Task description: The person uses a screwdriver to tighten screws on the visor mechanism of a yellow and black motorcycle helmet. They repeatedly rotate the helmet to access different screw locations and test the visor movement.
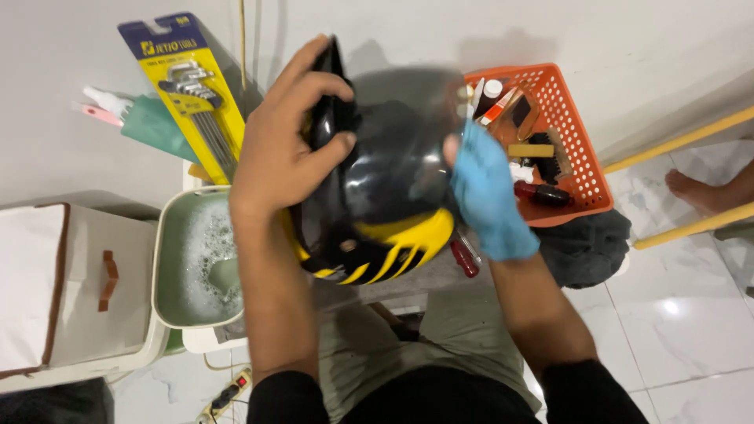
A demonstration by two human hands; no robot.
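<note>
Head view: our left hand (287, 153) clamped on black-and-yellow helmet (377, 196) rim, helmet held above lap. Our right hand (485, 192), wrapped in blue cloth (491, 208), fingers hidden, pressed on visor. Soapy basin (169, 259) left, orange basket (577, 141) right.

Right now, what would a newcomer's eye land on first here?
The glossy black and yellow helmet at centre, gripped by the left hand while the right hand presses a blue cloth against its visor. Next, the orange basket of supplies at right and the basin of soapy water at left.
</note>
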